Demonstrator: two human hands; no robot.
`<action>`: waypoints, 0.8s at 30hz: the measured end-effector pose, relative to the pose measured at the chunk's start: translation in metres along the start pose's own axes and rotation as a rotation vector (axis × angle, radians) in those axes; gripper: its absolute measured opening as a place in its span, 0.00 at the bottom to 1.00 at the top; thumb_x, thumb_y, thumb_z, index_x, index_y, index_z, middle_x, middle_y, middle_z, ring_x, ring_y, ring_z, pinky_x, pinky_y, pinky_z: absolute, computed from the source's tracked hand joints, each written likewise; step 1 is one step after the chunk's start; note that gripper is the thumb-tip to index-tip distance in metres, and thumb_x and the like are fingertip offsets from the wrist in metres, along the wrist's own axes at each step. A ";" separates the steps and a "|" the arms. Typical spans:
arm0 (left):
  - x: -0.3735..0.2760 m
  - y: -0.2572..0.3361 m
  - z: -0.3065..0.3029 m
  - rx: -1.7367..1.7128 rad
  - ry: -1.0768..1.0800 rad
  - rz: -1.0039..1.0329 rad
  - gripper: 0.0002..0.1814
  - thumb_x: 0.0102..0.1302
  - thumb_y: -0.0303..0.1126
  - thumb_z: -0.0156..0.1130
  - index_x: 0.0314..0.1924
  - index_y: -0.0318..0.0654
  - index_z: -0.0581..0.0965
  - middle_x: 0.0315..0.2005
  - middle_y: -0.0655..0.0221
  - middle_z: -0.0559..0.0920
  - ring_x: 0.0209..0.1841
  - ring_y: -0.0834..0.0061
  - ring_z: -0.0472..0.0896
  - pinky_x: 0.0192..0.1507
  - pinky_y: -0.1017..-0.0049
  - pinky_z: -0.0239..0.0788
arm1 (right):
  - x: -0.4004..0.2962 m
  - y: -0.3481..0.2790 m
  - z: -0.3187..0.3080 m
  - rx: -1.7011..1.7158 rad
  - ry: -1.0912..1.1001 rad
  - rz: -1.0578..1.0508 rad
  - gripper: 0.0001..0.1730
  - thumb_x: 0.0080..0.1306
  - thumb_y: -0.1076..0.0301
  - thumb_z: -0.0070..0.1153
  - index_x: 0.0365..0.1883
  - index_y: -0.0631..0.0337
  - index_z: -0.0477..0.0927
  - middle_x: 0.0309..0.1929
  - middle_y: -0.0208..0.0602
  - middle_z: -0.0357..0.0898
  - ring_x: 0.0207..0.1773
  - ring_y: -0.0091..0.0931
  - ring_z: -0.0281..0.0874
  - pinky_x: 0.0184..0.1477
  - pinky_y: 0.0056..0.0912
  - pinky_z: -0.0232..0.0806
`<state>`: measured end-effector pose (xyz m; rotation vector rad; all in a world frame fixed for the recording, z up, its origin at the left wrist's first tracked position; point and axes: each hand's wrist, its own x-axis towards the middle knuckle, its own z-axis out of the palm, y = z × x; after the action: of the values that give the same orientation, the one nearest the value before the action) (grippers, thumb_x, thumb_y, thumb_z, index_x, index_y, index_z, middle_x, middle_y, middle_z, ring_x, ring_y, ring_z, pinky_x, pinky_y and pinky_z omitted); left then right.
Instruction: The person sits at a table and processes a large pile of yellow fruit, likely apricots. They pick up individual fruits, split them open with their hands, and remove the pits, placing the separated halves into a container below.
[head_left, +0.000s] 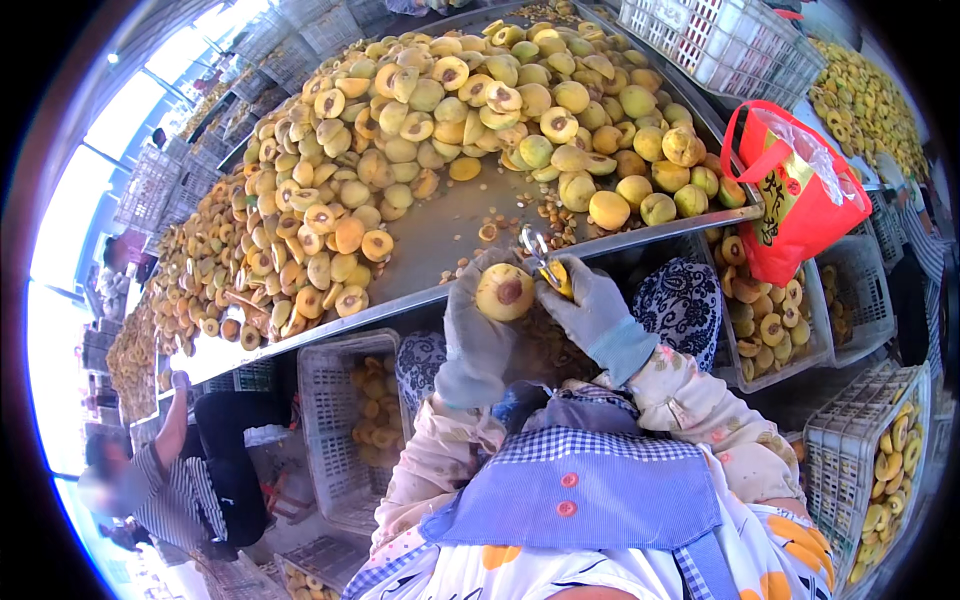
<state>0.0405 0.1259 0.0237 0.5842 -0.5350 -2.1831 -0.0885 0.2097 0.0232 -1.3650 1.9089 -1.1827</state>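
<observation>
My left hand, in a grey work glove, holds a halved yellow peach with its cut face up and a brown centre showing. In my gloved right hand is a yellow-handled hand tool with a bright metal loop at its end. The loop points away from me, just right of the peach and apart from it. Both hands are over the near edge of a metal table. Whole and halved peaches are heaped on it, with loose pits scattered close by.
Plastic crates of peach halves stand at my left, right and lower right. A red bag sits at the table's right corner. Another person sits at the left. A white crate rests at the far right.
</observation>
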 end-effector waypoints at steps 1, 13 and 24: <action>-0.004 -0.003 0.002 -0.016 -0.035 0.006 0.19 0.68 0.41 0.43 0.50 0.36 0.68 0.46 0.60 0.74 0.47 0.65 0.74 0.52 0.65 0.67 | 0.002 -0.002 -0.002 0.068 0.029 -0.016 0.26 0.58 0.57 0.56 0.51 0.61 0.67 0.37 0.51 0.78 0.43 0.44 0.75 0.42 0.39 0.68; -0.012 -0.034 0.007 0.381 0.057 0.242 0.19 0.68 0.42 0.47 0.52 0.39 0.69 0.45 0.68 0.73 0.48 0.74 0.71 0.50 0.72 0.66 | 0.007 -0.002 -0.002 0.050 -0.042 0.059 0.21 0.55 0.60 0.59 0.42 0.62 0.70 0.36 0.50 0.77 0.42 0.43 0.75 0.42 0.38 0.67; -0.012 -0.013 0.013 -0.102 -0.142 0.084 0.22 0.68 0.47 0.43 0.48 0.35 0.69 0.41 0.61 0.74 0.44 0.61 0.74 0.47 0.60 0.70 | -0.023 0.001 -0.008 -0.368 -0.110 -0.035 0.19 0.58 0.57 0.54 0.42 0.58 0.67 0.28 0.49 0.77 0.34 0.44 0.77 0.34 0.45 0.68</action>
<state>0.0320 0.1455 0.0300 0.3476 -0.5101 -2.1684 -0.0873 0.2338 0.0244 -1.6187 2.1007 -0.7754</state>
